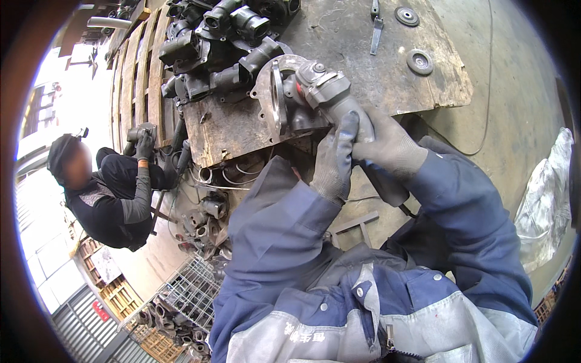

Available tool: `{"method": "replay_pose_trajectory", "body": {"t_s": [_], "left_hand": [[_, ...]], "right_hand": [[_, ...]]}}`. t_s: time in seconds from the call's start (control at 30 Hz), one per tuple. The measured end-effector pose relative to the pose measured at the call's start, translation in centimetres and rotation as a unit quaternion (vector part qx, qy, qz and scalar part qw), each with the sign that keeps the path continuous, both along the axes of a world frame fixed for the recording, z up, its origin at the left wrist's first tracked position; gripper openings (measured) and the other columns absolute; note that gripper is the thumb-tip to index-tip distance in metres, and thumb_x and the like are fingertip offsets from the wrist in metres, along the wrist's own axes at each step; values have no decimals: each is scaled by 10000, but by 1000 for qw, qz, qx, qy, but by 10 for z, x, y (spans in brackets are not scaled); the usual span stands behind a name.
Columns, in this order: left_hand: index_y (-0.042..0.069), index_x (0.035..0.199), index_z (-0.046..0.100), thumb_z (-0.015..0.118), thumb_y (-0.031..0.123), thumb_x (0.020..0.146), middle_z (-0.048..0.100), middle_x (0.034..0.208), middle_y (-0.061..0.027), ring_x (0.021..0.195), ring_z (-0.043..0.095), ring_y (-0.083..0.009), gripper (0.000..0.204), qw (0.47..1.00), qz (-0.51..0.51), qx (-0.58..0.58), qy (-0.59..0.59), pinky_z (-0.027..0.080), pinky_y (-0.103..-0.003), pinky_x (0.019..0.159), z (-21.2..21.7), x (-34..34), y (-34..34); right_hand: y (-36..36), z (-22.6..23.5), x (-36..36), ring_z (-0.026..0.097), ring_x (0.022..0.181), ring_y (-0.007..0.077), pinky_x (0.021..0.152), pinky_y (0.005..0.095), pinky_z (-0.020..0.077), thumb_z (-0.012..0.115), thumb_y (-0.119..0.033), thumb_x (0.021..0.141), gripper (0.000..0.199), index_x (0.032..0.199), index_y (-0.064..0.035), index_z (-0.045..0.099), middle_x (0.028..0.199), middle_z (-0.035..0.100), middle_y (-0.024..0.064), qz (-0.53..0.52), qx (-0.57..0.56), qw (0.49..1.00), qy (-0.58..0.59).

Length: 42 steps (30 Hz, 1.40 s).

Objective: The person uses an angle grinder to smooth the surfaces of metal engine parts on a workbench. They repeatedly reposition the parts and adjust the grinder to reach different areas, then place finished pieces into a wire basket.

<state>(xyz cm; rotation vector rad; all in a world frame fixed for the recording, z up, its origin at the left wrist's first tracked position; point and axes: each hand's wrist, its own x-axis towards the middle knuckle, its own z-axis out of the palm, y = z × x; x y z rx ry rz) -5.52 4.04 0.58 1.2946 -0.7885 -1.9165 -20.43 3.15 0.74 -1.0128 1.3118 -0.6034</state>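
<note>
Both of my hands, in grey work gloves, are closed around an angle grinder (pixel 327 91). My left hand (pixel 336 156) grips the body just behind the grinder's head. Beside it, my right hand (pixel 392 147) wraps the body from the right, and the dark rear end slants down toward me. The grinder's head lies over a grey metal casting (pixel 264 77) with a round, lugged flange, near the front edge of the wooden tabletop (pixel 233 130). Whether the disc touches the casting is hidden from me.
Dark castings (pixel 227 75) are heaped at the tabletop's back left. Two round discs (pixel 420 62) and a flat-bladed tool (pixel 376 35) lie at back right. A co-worker (pixel 112 187) crouches at left, holding a tool. A wire basket (pixel 192 290) and a cable (pixel 489 91) are nearby.
</note>
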Motion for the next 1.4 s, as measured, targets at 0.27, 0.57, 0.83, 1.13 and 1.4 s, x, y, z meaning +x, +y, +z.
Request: {"method": "replay_pose_trajectory", "body": {"t_s": [0.27, 0.57, 0.83, 1.13, 1.4], "left_hand": [[-22, 1231, 637, 646, 239, 1051, 671, 1018, -42, 946, 628, -104, 317, 896, 76, -386, -207, 532, -281, 842, 17, 44, -23], [-5, 1484, 408, 873, 142, 850, 581, 1383, -141, 1166, 608, -181, 800, 969, -61, -140, -192, 518, -316, 987, -45, 114, -64], [18, 1348, 558, 830, 158, 894, 670, 1182, -48, 1035, 645, -138, 547, 958, -76, -172, -215, 542, -307, 920, -75, 118, -71], [-37, 991, 754, 806, 444, 908, 693, 791, -43, 699, 580, -76, 491, 953, 44, -168, -247, 475, -258, 619, -21, 90, -103], [-33, 1320, 623, 653, 332, 1033, 717, 1211, -117, 1066, 707, -218, 464, 984, 3, 32, -176, 583, -346, 943, -56, 109, -130]], "right_hand": [[-16, 27, -38, 675, 958, 173, 831, 327, 570, 912, -259, 758, 710, 1303, 40, 570, 1107, 689, 118, -92, -33, 991, -93], [-21, 41, -71, 730, 923, 206, 828, 343, 616, 702, -112, 960, 387, 1292, 47, 582, 1087, 700, 133, -169, -68, 953, -240], [-20, 46, -78, 740, 945, 214, 856, 346, 628, 674, -72, 986, 354, 1301, 57, 577, 1109, 702, 140, -154, -79, 973, -152], [-23, 48, -70, 740, 878, 243, 811, 362, 635, 702, -140, 966, 386, 1285, 35, 574, 1031, 697, 159, -228, -53, 919, -318], [-17, 50, -78, 728, 834, 205, 748, 360, 641, 766, -91, 895, 429, 1247, 40, 559, 1001, 676, 103, -201, -27, 943, -263]]}}
